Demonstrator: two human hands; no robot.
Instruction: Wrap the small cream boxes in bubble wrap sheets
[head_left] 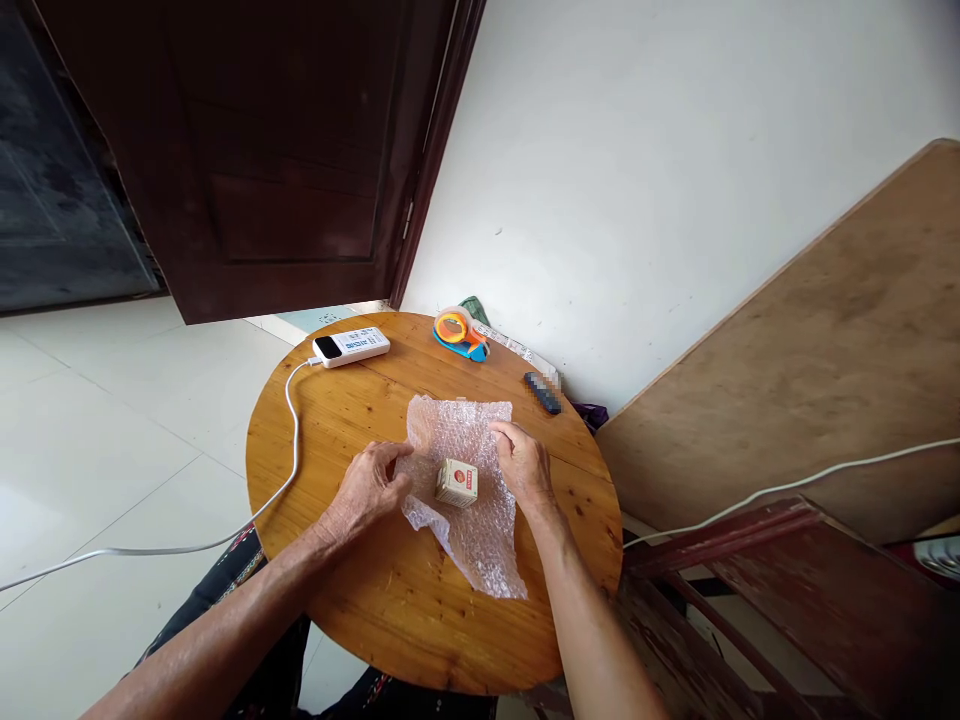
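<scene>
A small cream box (pixel 457 483) with red markings rests on a sheet of bubble wrap (pixel 491 560), which lies spread on the round wooden table. At the sheet's left edge is my left hand (pixel 375 480), its thumb and fingers curved toward the plastic with a gap between them. My right hand (pixel 521 462) is at the sheet's right edge, closed with thumb and forefinger pinching the wrap. Neither hand touches the box.
A white power strip (pixel 352 346) with a cable sits at the table's back left. Behind the wrap stands a blue and orange tape dispenser (pixel 461 335). A dark remote (pixel 542 393) lies near the right edge of the wooden table (pixel 420 650).
</scene>
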